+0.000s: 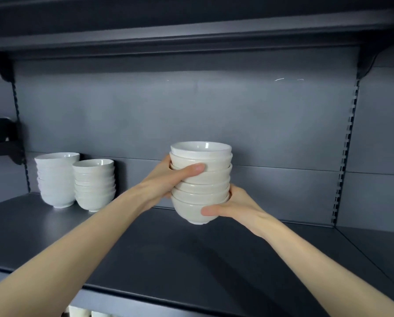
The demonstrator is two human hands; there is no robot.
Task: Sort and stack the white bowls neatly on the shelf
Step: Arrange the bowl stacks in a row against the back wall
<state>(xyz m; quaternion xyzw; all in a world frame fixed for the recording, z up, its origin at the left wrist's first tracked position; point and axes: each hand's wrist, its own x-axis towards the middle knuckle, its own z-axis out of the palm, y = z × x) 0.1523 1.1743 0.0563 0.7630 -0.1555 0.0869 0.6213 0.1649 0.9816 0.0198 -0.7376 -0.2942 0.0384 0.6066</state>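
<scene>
A stack of several off-white bowls (205, 179) is in the middle of the view, just above or on the dark shelf (168, 255); I cannot tell whether its foot touches. My left hand (168, 177) grips the stack's upper left side, thumb across the front. My right hand (232, 207) grips the lowest bowls from the right, thumb on the bottom bowl. At the far left of the shelf stand two more stacks: a whiter, larger one (55, 179) and an off-white one (94, 184) right beside it.
The shelf's grey back panel (191, 115) stands close behind the held stack. Another shelf (191, 28) hangs overhead. Slotted uprights (344, 156) and brackets frame both sides. More white bowls (86, 313) show below the shelf's front edge.
</scene>
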